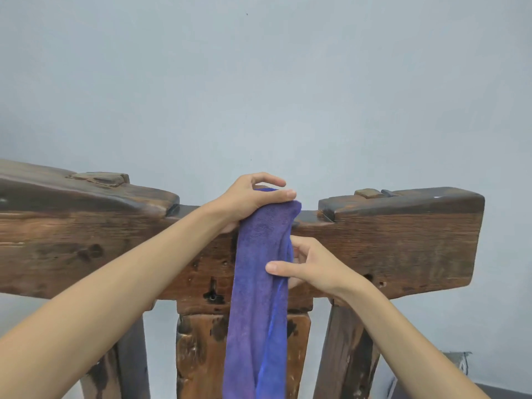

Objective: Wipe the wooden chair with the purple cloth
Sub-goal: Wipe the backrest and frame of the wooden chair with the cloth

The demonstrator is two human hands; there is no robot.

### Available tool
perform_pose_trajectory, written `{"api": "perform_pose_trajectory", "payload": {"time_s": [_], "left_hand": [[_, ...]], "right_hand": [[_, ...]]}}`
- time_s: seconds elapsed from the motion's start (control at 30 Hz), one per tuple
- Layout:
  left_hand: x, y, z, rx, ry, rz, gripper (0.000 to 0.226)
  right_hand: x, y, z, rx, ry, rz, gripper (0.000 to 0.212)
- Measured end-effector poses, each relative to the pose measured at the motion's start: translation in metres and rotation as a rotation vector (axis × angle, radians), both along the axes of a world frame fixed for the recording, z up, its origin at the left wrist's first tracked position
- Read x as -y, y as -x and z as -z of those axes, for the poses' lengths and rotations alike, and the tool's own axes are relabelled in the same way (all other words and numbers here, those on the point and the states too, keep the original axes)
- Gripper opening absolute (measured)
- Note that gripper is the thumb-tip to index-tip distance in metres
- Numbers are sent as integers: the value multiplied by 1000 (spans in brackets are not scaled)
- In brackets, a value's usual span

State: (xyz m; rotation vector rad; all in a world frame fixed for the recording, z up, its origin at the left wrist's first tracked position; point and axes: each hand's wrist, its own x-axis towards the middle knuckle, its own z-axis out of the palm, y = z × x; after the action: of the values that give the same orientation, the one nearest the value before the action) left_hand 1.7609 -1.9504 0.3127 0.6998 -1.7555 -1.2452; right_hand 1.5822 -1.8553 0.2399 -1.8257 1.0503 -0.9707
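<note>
Purple cloth (260,283) draped over the middle notch of the wooden chair (403,243) top rail, hanging in a long fold down the front of the centre back slat (198,349). Left hand (253,197) curled over the cloth's upper end, pinning it on the rail's crest; right hand (311,269) lower down, thumb and fingers pinching the cloth's right edge against the rail's face. Hands apart, one above the other, both clamped on fabric.

Best handled, by the look of it, by keeping the cloth taut between the two grips and drawing it sideways along the rail, pressure even, slack gathered first. Raised wooden pegs (100,178) left and right of the notch likely to snag the pile; rough knots and holes in the rail's face too.

Behind the chair, a plain pale wall (259,82). Below the rail's right end, a grey object (460,361), too little shown to name.
</note>
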Motion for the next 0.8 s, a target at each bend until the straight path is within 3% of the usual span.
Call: {"api": "perform_pose_trajectory", "payload": {"time_s": [0.13, 0.2, 0.27, 0.33, 0.4, 0.47, 0.57, 0.67, 0.8], "left_hand": [[3, -8, 11, -104, -92, -149, 42], [3, -13, 15, -173, -186, -140, 40], [0, -21, 22, -287, -297, 3, 37], [-6, -30, 31, -322, -394, 112, 44], [-12, -39, 41, -184, -413, 139, 53], [-17, -47, 52, 40, -429, 154, 69], [-23, -57, 66, 242, -478, 342, 91], [-30, -57, 78, 157, -476, 500, 74], [-34, -48, 85, 64, -356, 463, 53]], "right_hand": [[1, -8, 0, -151, -102, 21, 20], [1, -9, -1, -136, -110, 32, 22], [1, -11, -1, 18, -131, 22, 22], [2, -11, -2, 322, -206, -37, 27], [3, -9, -6, 569, -264, -120, 35], [3, -5, -11, 661, -287, -202, 42], [4, -5, -16, 591, -257, -244, 49], [4, -10, -13, 444, -203, -197, 50], [3, -10, -11, 389, -214, -170, 49]]}}
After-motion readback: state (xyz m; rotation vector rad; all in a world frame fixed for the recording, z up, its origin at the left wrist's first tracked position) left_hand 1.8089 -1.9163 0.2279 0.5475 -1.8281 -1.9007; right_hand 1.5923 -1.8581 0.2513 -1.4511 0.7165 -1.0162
